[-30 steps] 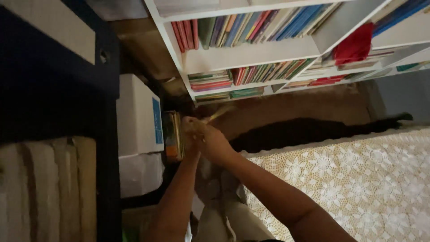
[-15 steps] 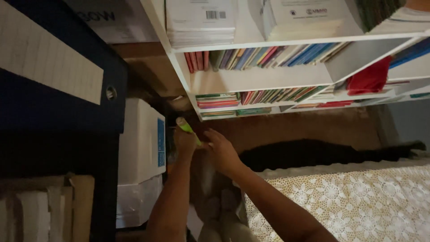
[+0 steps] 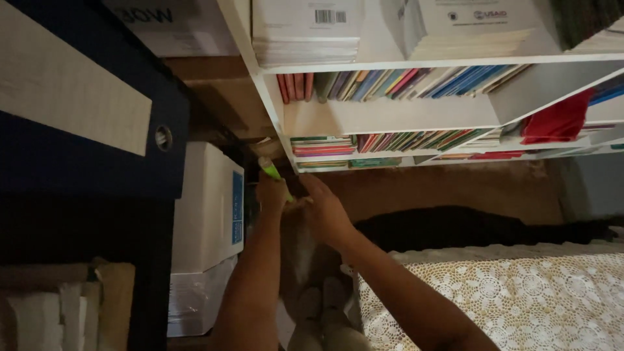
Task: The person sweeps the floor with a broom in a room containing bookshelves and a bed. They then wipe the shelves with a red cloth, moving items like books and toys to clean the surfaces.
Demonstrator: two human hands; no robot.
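Green and thin, a small plastic stick-shaped thing [image 3: 272,173] pokes up out of the left hand [image 3: 272,194]. The grip of that hand is closed tight around its lower end. Right beside it, the right hand [image 3: 325,209] touches the left one, fingers bent, but I cannot tell if its grip holds anything. Just above both hands is a white wooden bookshelf [image 3: 390,117] full of thin colourful books [image 3: 403,83]. Left of the hands stands a white cardboard box [image 3: 209,208]. Below the right arm lies a cream lace cloth [image 3: 520,299].
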